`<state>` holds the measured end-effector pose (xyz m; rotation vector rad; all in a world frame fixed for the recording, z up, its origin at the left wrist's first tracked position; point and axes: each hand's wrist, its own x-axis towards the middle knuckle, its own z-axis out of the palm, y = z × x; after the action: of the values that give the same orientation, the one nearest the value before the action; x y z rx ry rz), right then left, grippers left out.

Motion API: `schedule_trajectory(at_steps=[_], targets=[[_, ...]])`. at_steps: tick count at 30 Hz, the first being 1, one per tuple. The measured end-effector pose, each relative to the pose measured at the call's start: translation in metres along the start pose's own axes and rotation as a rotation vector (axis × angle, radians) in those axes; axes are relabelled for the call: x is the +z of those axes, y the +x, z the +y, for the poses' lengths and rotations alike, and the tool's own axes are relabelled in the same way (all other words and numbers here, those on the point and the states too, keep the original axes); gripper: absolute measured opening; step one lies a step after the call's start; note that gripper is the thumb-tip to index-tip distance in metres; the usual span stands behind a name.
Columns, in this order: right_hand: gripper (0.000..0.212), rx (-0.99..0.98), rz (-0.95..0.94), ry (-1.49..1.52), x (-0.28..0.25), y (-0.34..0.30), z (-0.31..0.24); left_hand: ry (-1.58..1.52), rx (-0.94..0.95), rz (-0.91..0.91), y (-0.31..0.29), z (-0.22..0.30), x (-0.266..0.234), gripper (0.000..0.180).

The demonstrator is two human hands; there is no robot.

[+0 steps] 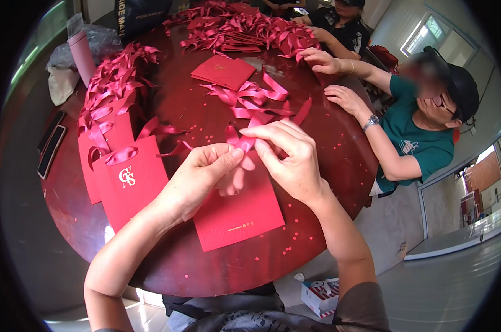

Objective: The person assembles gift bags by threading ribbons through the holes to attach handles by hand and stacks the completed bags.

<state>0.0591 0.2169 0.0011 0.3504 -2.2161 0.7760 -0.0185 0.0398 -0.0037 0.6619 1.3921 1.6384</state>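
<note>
Left hand point(206, 169) and right hand point(292, 157) both pinch the pink ribbon point(244, 145), narrow at the fingertips, above the near middle of the bench point(189, 276). Below them I see the red bag point(242, 221); its far part is hidden, so I cannot tell how the ribbon joins it. If one pinch loosens, I think the smooth ribbon may slip or twist. Too strong a pull could crease the bag or drag it. The loose ribbons point(250, 94), just beyond, might catch. On the left, the other bags point(142, 193) are near the left forearm, and a wide elbow could knock them.
</note>
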Motion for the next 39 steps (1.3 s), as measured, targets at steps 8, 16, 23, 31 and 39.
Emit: schedule_trajectory(at_steps=[8, 16, 23, 31, 39], targets=[[0.031, -0.17, -0.286, 0.003, 0.005, -0.006, -0.024, 1.037, 0.286, 0.116, -0.036, -0.005, 0.001, 0.015], [0.014, 0.123, -0.655, 0.336, 0.016, -0.017, -0.023, 1.394, 0.496, 0.244, -0.056, -0.015, -0.003, 0.024], [0.012, 0.345, -0.628, 0.392, 0.017, -0.014, -0.025, 1.328, 0.59, 0.304, -0.055, -0.014, -0.019, 0.031], [0.013, 0.685, -0.507, 0.426, 0.019, -0.012, -0.018, 1.171, 0.386, 0.339, -0.033, -0.017, -0.046, 0.024], [0.012, 0.63, -0.43, 0.374, 0.022, -0.014, -0.019, 0.865, 0.178, 0.267, -0.026, 0.008, -0.045, 0.015]])
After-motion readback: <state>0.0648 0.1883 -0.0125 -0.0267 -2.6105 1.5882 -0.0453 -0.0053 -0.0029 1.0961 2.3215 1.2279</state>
